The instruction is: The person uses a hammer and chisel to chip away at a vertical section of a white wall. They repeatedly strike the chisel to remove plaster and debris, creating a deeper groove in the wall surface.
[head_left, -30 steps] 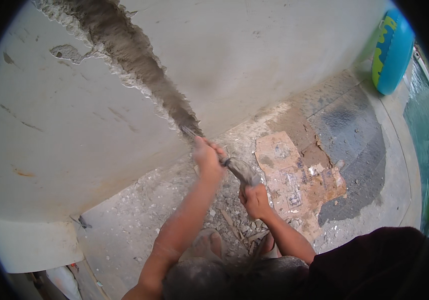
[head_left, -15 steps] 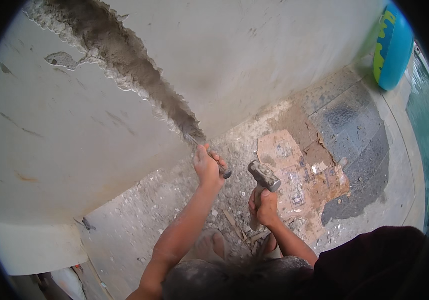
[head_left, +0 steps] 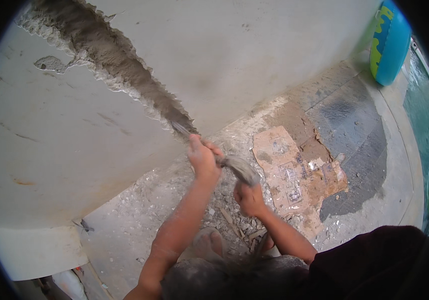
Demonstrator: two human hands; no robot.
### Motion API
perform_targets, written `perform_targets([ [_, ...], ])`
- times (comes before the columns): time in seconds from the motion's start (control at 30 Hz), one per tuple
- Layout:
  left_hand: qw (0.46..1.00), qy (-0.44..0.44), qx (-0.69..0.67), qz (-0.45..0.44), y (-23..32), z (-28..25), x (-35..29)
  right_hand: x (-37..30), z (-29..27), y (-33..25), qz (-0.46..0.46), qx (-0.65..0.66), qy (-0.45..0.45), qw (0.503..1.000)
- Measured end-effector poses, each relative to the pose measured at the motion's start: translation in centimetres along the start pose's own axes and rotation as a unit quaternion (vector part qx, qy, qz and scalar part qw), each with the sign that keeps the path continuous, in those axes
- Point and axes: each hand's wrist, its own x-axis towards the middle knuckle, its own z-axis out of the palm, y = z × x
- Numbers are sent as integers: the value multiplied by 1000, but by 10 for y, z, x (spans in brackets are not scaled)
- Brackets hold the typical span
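Observation:
A rough channel [head_left: 119, 62] runs down the grey wall, with ragged, broken plaster along its edges. At its lower end, my left hand [head_left: 204, 156] is closed around a metal chisel [head_left: 181, 129], whose tip lies against the channel's left edge. My right hand [head_left: 249, 199] grips the handle of a short, heavy hammer [head_left: 242, 170]. The hammer head is smeared by motion and overlaps the butt of the chisel, so whether they touch I cannot tell.
Plaster rubble [head_left: 159, 205] covers the floor below the wall. A torn flattened cardboard sheet [head_left: 279, 150] lies right of my hands, beside dark wet tiles [head_left: 359, 145]. A blue-and-green inflatable [head_left: 393, 45] leans at the far right. Wood strips [head_left: 230, 220] lie near my feet.
My right hand has swung the hammer up and left to the chisel's butt end. The left hand keeps its grip on the chisel; the whole view has shifted slightly.

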Motion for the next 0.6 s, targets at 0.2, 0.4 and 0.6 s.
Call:
perform_targets([
  [0.2, 1000, -24, -13, -10, 5, -16, 5, -36, -2, -23, 19, 181, 118, 976],
  [0.4, 996, -73, -50, -17, 5, -39, 13, -8, 3, -35, -78, -82, 36, 993],
  [0.6, 988, -126, -19, -86, 3, -74, 8, -49, 0, -12, 25, 33, 35, 999],
])
